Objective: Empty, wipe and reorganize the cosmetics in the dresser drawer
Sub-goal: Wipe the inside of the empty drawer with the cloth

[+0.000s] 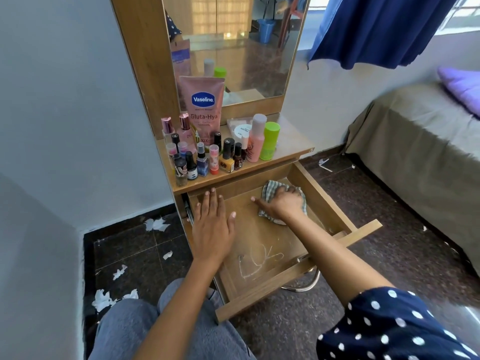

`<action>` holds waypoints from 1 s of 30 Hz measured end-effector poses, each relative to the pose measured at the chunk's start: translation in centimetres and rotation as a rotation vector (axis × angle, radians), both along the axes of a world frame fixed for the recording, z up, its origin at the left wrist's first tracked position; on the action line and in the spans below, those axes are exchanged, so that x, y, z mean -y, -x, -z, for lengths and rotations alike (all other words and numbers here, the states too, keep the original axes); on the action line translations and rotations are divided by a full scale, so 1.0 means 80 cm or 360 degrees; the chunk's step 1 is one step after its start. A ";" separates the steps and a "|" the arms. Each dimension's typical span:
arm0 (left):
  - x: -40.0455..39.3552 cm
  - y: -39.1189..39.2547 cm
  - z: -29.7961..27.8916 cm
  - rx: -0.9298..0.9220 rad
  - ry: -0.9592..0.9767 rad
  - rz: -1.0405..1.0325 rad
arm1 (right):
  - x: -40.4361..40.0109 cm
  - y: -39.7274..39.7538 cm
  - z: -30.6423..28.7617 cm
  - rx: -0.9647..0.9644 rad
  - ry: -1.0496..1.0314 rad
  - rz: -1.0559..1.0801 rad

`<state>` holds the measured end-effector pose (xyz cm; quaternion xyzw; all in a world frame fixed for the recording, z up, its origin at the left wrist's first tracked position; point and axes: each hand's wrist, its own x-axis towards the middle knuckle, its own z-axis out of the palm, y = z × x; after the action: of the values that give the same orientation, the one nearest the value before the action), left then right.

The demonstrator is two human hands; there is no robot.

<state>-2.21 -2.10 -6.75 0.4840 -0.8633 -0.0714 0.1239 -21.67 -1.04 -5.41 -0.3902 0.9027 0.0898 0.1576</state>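
Cosmetics stand crowded on the dresser surface above the pulled-out drawer: a tall pink Vaseline tube leaning at the mirror, small nail-polish bottles along the front edge, and a pink bottle just beside a green-capped one. Inside the drawer the bare wooden floor shows whitish smears near its front, and the right hand presses a checked cloth at the far right corner, fingers bunched over it. The left hand lies flat with fingers spread, apparently resting on the drawer's left rim.
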 end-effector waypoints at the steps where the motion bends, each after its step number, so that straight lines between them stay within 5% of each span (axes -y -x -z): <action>1: 0.000 0.000 0.000 0.0003 -0.0004 0.0003 | -0.002 0.001 0.004 0.0022 -0.0027 0.0047; 8: -0.002 0.001 -0.002 -0.0005 0.0002 0.0003 | -0.035 -0.003 -0.007 0.0017 -0.0293 0.0140; 13: -0.001 0.003 -0.001 -0.0017 0.0007 -0.0009 | -0.056 -0.006 -0.010 0.0309 -0.0073 0.0270; 20: -0.002 0.004 -0.003 -0.0022 0.0036 -0.0020 | -0.037 -0.065 0.009 0.0445 -0.0106 -0.0256; 30: 0.001 0.004 0.003 -0.0014 0.0045 -0.0031 | -0.004 0.004 0.011 0.0287 0.0103 -0.0240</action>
<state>-2.55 -2.20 -7.02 0.4901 -0.8590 -0.0600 0.1352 -21.99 -0.70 -6.33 -0.4685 0.8553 0.0369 0.2183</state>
